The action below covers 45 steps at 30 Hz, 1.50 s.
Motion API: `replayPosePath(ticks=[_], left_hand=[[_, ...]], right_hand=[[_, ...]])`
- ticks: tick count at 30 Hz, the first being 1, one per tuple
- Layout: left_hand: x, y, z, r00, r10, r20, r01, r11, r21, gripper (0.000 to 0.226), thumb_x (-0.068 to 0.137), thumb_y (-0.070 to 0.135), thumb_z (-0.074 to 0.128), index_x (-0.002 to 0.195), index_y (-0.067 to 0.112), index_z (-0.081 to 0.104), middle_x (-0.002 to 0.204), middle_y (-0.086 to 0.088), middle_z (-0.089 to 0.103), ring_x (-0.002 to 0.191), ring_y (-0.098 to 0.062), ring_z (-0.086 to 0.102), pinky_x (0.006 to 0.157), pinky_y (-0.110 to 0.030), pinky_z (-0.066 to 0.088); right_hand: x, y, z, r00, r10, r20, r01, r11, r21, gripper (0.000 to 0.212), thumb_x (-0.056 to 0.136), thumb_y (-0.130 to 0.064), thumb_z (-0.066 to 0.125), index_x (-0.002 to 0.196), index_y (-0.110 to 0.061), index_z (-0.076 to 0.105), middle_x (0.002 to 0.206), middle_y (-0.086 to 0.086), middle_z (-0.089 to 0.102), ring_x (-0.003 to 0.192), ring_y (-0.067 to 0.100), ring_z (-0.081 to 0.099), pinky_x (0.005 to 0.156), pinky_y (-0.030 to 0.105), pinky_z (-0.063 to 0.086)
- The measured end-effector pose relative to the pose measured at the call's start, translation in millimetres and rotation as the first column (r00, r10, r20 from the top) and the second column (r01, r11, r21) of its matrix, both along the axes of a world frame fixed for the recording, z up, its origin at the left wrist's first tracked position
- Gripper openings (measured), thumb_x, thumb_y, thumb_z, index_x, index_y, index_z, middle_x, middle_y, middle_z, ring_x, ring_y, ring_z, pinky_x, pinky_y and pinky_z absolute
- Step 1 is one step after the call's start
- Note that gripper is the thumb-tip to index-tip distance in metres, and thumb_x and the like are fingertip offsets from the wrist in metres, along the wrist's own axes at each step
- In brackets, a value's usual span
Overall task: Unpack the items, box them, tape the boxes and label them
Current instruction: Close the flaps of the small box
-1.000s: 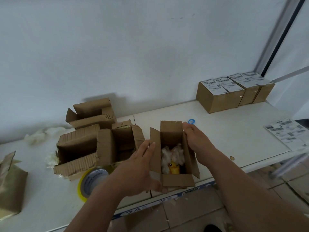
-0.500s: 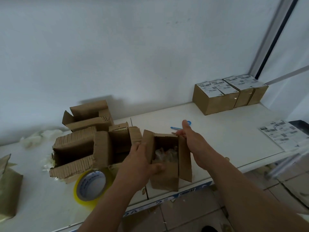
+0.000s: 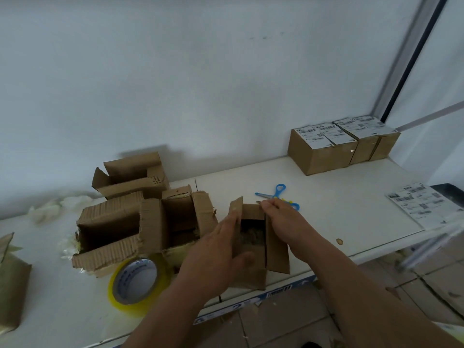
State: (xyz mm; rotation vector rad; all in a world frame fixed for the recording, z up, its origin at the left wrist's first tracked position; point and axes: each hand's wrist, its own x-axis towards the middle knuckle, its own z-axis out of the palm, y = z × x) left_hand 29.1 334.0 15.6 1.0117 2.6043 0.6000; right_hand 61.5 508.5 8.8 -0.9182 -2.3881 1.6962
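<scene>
You're gripping the small cardboard box (image 3: 253, 254) at the white table's (image 3: 326, 212) front edge: left hand (image 3: 213, 257) is clasping its left flap and front, right hand (image 3: 283, 222) is pinching the far flap. Blue scissors (image 3: 277, 194) lying just behind, yellow tape roll (image 3: 136, 281) left of the box

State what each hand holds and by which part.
Both hold the small open box: left hand on its left flap and side, right hand pinching the far flap's top edge.
</scene>
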Motion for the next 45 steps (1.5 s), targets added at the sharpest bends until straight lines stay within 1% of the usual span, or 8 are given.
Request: replayPosePath(ticks=[5,11,18,22,26,31,36,45], left_hand=[[-2.4,-0.5,-3.5,0.991,-0.067,0.113,0.077,0.994,-0.081,0.083,0.085,0.077,0.023,0.155,0.034,0.013,0.161,0.022,0.002,0.141,-0.015,0.030,0.113,-0.034,0.033],[-0.4,0.9,-1.1,0.973,-0.043,0.226,0.055,0.997,-0.049,0.083,0.080,0.075,0.013,0.154,0.037,0.015,0.158,0.019,-0.011,0.143,-0.021,0.028,0.116,-0.035,0.030],[0.4,6.7,1.0,0.957,-0.037,0.289,0.036,0.999,0.006,0.078,0.083,0.073,0.008,0.148,0.038,0.031,0.155,0.014,-0.007,0.139,-0.023,0.031,0.113,-0.032,0.026],[0.8,9.3,0.8,0.943,-0.009,0.331,-0.015,0.997,0.070,0.076,0.087,0.070,0.008,0.147,0.032,0.037,0.156,0.010,-0.001,0.138,-0.021,0.032,0.106,-0.025,0.026],[1.5,10.0,2.2,0.950,-0.001,0.313,-0.026,0.996,0.081,0.071,0.091,0.067,0.010,0.144,0.032,0.041,0.156,0.008,0.003,0.137,-0.020,0.034,0.099,-0.023,0.024],[3.9,8.7,0.4,0.964,0.000,0.267,-0.018,0.998,0.063,0.073,0.086,0.071,0.013,0.143,0.033,0.039,0.154,0.010,0.005,0.132,-0.018,0.040,0.102,-0.023,0.033],[2.4,9.4,-10.6,0.983,0.014,0.181,-0.021,0.999,0.038,0.071,0.090,0.070,0.039,0.149,0.032,0.027,0.147,0.017,0.006,0.120,-0.010,0.041,0.101,-0.029,0.045],[4.9,13.7,-19.8,0.951,0.160,0.265,-0.193,0.976,0.104,0.079,0.086,0.055,0.064,0.148,0.026,0.025,0.151,0.006,0.011,0.111,-0.009,0.038,0.098,-0.026,0.044]], right_hand=[[-3.1,-5.4,8.1,1.000,-0.026,0.011,0.027,0.999,-0.043,0.050,0.104,-0.049,0.027,0.120,-0.013,0.057,0.097,0.000,0.050,0.087,0.009,0.048,0.073,0.029,0.038],[-6.0,0.2,6.5,0.993,-0.117,-0.014,0.114,0.986,-0.122,0.045,0.103,-0.051,0.028,0.108,-0.014,0.053,0.092,0.002,0.051,0.085,0.011,0.050,0.087,0.035,0.039],[-1.1,5.5,9.0,0.885,-0.445,-0.136,0.213,0.647,-0.732,0.043,0.102,-0.045,0.042,0.115,-0.007,0.057,0.105,0.009,0.066,0.087,0.019,0.063,0.069,0.034,0.053],[4.1,-7.9,7.2,0.913,-0.403,-0.068,0.254,0.689,-0.679,0.037,0.102,-0.038,0.045,0.112,-0.009,0.065,0.107,0.014,0.070,0.094,0.025,0.066,0.066,0.036,0.056],[4.2,-15.4,-0.9,0.944,-0.312,-0.109,0.200,0.801,-0.563,0.027,0.101,-0.024,0.050,0.123,-0.017,0.063,0.124,0.003,0.062,0.118,0.019,0.055,0.104,0.040,0.045],[3.8,-23.3,-5.7,0.964,-0.237,-0.117,0.158,0.871,-0.465,0.032,0.100,-0.015,0.052,0.128,-0.029,0.055,0.117,-0.005,0.055,0.100,0.011,0.054,0.073,0.027,0.048],[-0.1,-23.7,-12.0,0.963,-0.247,-0.112,0.178,0.887,-0.425,0.041,0.098,-0.015,0.055,0.135,-0.033,0.048,0.126,-0.009,0.050,0.098,0.009,0.054,0.066,0.027,0.049],[-1.7,-21.1,-17.4,0.973,-0.216,-0.077,0.174,0.913,-0.368,0.030,0.101,-0.020,0.052,0.128,-0.032,0.049,0.102,-0.013,0.054,0.088,0.012,0.057,0.054,0.024,0.047]])
